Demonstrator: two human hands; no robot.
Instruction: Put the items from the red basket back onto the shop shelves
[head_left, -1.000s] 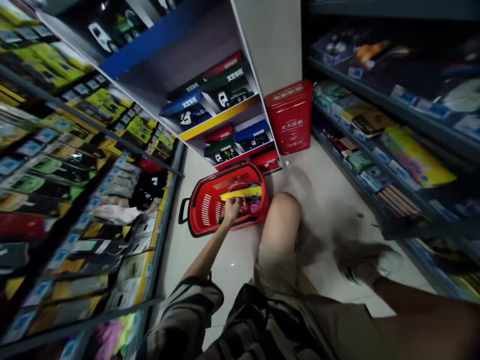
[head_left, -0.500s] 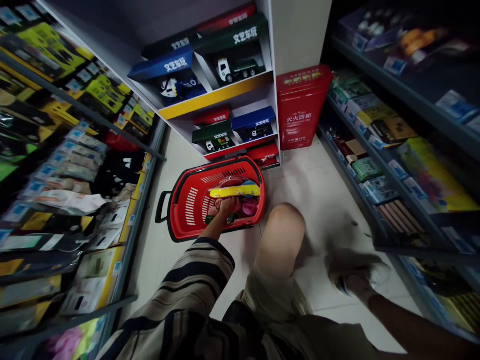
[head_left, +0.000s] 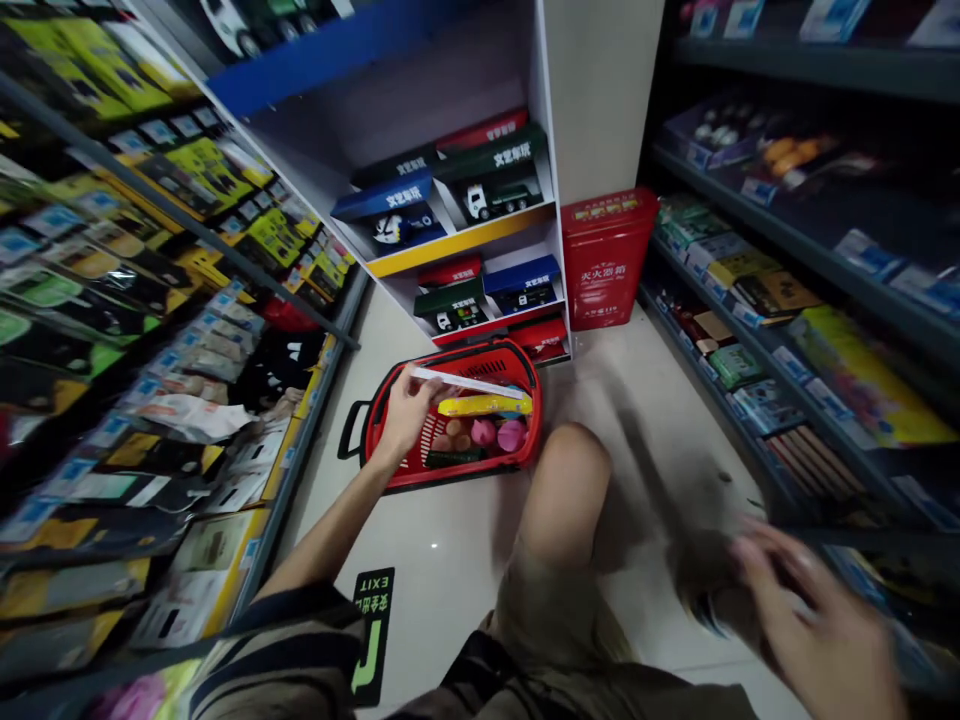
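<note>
Apart, hands (head_left: 405, 415) (head_left: 829, 620), left pinching white strip (head_left: 476, 383), right perhaps half-curled

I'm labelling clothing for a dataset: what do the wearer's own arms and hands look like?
Both the left hand and the blurred right hand are ungloved. A loose sleeve with dark and beige stripes covers the left upper arm; the forearm is bare. No right sleeve is discernible.

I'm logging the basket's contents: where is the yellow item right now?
In the head picture, the yellow item lies inside the red basket, toward its right end, between the white strip and pink items.
</note>
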